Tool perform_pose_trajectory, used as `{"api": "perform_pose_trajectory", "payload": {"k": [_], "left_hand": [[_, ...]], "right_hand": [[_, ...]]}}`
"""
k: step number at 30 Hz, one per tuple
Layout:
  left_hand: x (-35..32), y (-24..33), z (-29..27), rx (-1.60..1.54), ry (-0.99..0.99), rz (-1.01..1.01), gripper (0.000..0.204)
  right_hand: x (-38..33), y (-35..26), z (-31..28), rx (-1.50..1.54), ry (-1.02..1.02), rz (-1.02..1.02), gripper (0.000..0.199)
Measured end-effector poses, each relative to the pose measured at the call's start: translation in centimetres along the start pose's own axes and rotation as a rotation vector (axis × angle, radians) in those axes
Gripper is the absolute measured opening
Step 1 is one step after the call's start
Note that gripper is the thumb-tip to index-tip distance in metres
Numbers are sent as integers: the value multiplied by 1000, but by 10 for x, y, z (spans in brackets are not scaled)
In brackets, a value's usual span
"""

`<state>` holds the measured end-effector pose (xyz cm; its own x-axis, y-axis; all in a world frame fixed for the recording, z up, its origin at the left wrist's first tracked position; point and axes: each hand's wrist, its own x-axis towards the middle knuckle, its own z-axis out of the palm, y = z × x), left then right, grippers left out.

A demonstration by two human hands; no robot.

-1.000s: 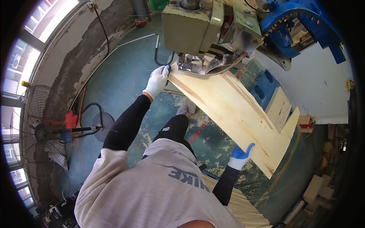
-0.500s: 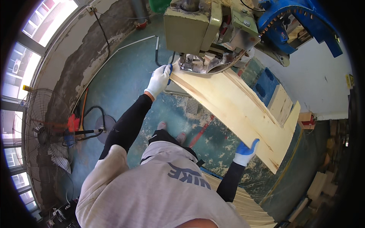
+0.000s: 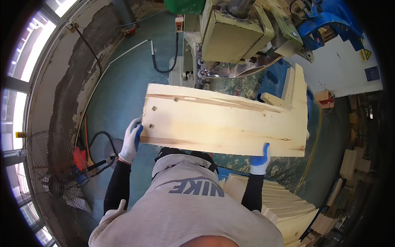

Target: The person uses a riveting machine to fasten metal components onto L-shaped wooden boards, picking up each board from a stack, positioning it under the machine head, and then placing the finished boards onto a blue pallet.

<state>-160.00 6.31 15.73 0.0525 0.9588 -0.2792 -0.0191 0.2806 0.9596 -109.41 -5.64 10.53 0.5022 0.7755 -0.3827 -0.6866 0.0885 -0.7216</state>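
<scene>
A wide pale wooden board [image 3: 222,121] with a few knots is held flat in front of my chest. My left hand [image 3: 131,140], in a white and blue glove, grips its left end. Along the near edge toward the right end, my right hand [image 3: 260,158], also gloved, holds the board from below. The board is clear of the yellow-green woodworking machine [image 3: 230,37] behind it.
A stack of similar boards [image 3: 279,206] lies at the lower right. A standing fan [image 3: 53,177] and black cables are at the left on the teal floor. Blue machine parts [image 3: 325,20] sit at the top right. More timber pieces [image 3: 349,164] stand at the far right.
The board has been pulled back out of the machine and swung round to lie level across my front. Both hands came toward my body with it.
</scene>
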Motion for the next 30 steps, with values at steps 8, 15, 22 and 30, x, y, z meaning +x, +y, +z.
{"api": "perform_pose_trajectory", "payload": {"k": [8, 15, 22, 30], "left_hand": [[59, 21, -99, 332, 349, 218, 23], [101, 32, -104, 302, 257, 290, 23], [129, 40, -93, 298, 192, 299, 25], [153, 50, -83, 155, 153, 372, 42]], "right_hand": [[-38, 105, 99, 174, -22, 19, 36], [-45, 110, 112, 207, -51, -94, 41], [-48, 109, 119, 208, 51, -155, 38], [-29, 105, 126, 236, -34, -90, 36]]}}
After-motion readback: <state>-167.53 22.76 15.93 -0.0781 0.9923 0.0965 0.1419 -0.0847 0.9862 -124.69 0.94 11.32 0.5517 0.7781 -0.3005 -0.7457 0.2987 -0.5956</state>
